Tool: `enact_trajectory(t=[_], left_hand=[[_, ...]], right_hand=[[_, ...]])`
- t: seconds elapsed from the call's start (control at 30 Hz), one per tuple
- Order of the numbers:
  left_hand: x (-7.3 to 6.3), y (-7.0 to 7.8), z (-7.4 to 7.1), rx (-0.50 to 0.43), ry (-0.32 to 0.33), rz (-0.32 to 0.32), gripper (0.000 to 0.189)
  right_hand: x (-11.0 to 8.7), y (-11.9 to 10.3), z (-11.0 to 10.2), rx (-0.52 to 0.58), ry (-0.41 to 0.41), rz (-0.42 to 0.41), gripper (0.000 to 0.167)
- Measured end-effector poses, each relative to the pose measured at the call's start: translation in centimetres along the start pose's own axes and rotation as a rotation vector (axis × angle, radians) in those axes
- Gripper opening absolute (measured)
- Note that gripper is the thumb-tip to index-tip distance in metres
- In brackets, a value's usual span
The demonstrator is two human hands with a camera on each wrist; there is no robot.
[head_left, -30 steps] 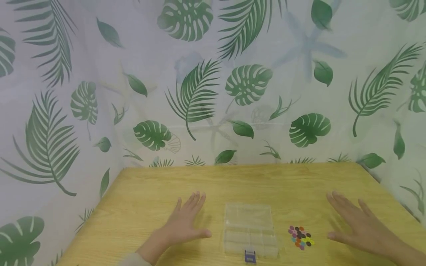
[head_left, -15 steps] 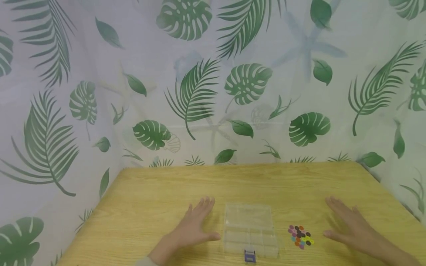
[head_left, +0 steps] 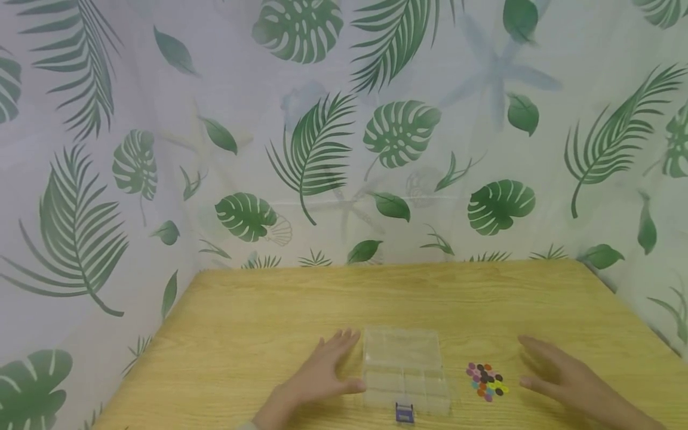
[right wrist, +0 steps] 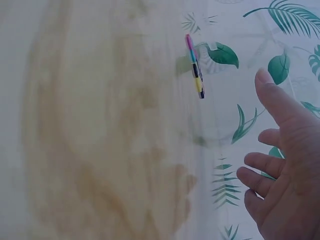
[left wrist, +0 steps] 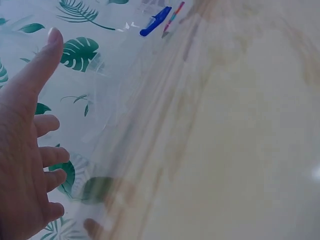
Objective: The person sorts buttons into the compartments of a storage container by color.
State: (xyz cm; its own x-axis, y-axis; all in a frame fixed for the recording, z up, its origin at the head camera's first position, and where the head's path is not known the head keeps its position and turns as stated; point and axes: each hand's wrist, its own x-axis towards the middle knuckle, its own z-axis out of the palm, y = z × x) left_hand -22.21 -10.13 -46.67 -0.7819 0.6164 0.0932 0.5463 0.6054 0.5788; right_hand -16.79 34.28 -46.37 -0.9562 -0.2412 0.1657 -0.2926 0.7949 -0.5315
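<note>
A clear plastic compartment box (head_left: 403,376) with a blue-purple latch (head_left: 405,412) at its front lies on the table. Whether its lid is raised, I cannot tell. Just left of the box is my left hand (head_left: 322,373), fingers extended and thumb near the box's left side. Several small round coloured pieces (head_left: 486,381) lie in a flat cluster right of the box. My right hand (head_left: 570,379) hovers to the right of them, fingers extended, holding nothing. The left wrist view shows the left palm (left wrist: 20,170) with spread thumb; the right wrist view shows the right palm (right wrist: 285,175) bare.
The wood-grain table (head_left: 279,298) extends behind the box to a leaf-printed white sheet (head_left: 344,149), which hangs at the back and both sides. From low down, the wrist views show the coloured pieces (right wrist: 195,65) as a thin strip on the glossy tabletop.
My left hand has moved right and slightly nearer the front, closing in on the box. My right hand has shifted slightly left and down toward the coloured pieces. Box and pieces have stayed put.
</note>
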Motion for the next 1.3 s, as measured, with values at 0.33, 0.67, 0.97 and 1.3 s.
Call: enact_trajectory(t=[0.33,0.67,0.97,1.3], left_hand=[[0.1,-0.2,1.6,-0.017,-0.003,0.005,0.082],[0.0,-0.6,1.9,-0.032,-0.015,0.016,0.075],[-0.2,-0.7,2.2,-0.016,-0.007,0.046,0.075],[-0.3,-0.5,2.4,0.011,-0.006,0.101,0.074]], right_hand=[[-0.2,0.0,0.3,0.218,-0.079,0.140,0.053],[-0.3,0.3,1.6,0.287,-0.004,0.155,0.039],[-0.1,0.4,1.8,0.298,-0.012,0.047,0.024],[-0.3,0.9,2.2,0.273,0.005,-0.029,0.014]])
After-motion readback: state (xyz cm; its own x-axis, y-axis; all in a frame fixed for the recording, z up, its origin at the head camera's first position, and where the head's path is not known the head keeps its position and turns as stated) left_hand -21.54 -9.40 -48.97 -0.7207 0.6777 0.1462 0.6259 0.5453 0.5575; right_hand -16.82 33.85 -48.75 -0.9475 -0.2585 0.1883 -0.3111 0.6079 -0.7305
